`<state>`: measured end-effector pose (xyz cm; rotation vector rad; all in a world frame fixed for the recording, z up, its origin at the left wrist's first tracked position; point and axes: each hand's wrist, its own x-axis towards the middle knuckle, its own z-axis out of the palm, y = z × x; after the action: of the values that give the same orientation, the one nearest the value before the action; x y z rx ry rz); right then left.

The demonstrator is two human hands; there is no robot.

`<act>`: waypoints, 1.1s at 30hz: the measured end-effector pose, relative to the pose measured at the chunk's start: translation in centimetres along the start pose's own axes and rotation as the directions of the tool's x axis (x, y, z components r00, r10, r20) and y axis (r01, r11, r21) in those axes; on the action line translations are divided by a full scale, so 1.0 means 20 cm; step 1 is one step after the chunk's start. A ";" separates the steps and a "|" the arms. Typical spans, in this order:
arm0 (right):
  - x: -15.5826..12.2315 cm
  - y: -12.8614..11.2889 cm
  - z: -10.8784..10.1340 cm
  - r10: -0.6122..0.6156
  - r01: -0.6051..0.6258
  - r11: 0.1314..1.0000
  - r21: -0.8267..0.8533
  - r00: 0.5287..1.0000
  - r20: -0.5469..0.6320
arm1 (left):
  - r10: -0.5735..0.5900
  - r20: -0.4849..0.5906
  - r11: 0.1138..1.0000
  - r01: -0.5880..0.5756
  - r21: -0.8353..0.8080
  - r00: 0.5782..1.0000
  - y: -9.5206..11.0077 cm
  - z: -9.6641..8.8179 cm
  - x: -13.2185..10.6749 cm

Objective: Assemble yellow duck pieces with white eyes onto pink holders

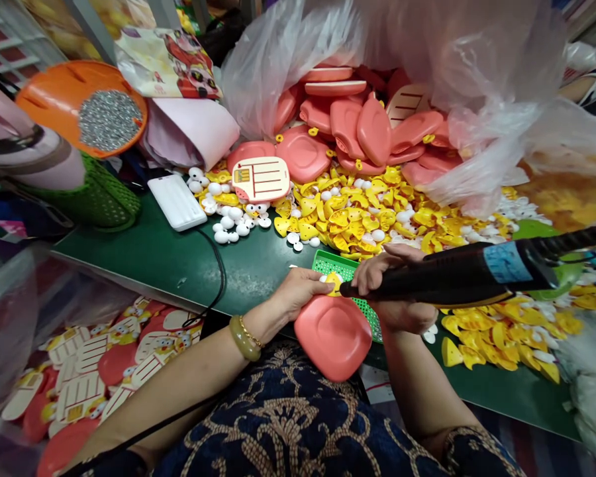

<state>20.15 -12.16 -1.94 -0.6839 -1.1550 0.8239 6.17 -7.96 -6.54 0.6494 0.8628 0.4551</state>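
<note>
My left hand pinches a small yellow plastic piece at the top of a coral-pink rounded plastic toy body. The toy's dished side faces up, over the table's front edge. Wrapped in my right hand is a black electric screwdriver with a blue label. It lies nearly level, and its tip meets the yellow piece; the exact contact point is too small to make out. Partly behind both hands sits a green perforated basket, with some small metal screws showing at its lower right.
Yellow and white plastic parts heap across the green table. Pink bodies pile behind in clear plastic. At left are an orange bowl of screws, a white power bank with a black cable, and a bag of assembled toys below.
</note>
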 end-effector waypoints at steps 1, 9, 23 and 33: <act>0.00 0.01 0.00 0.007 -0.008 1.000 0.012 1.000 0.023 | 0.004 0.007 1.000 -0.004 0.003 1.000 0.00 0.00 0.00; 0.00 0.03 0.02 0.025 -0.033 0.996 0.078 0.994 0.103 | 0.056 0.032 0.998 -0.057 0.030 0.998 -0.01 -0.02 0.00; -0.02 0.01 0.03 0.038 -0.039 0.999 0.033 0.999 0.015 | 0.083 0.013 0.994 -0.084 0.075 0.996 -0.02 -0.01 0.00; -0.06 0.01 -0.29 -0.069 0.047 0.993 -0.107 0.973 -0.219 | -0.021 -0.061 0.994 0.027 0.102 0.998 0.01 0.00 0.01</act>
<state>25.50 -13.31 -4.19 -0.8010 -1.0137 0.6252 6.35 -7.62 -6.46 0.7223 0.9544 0.4118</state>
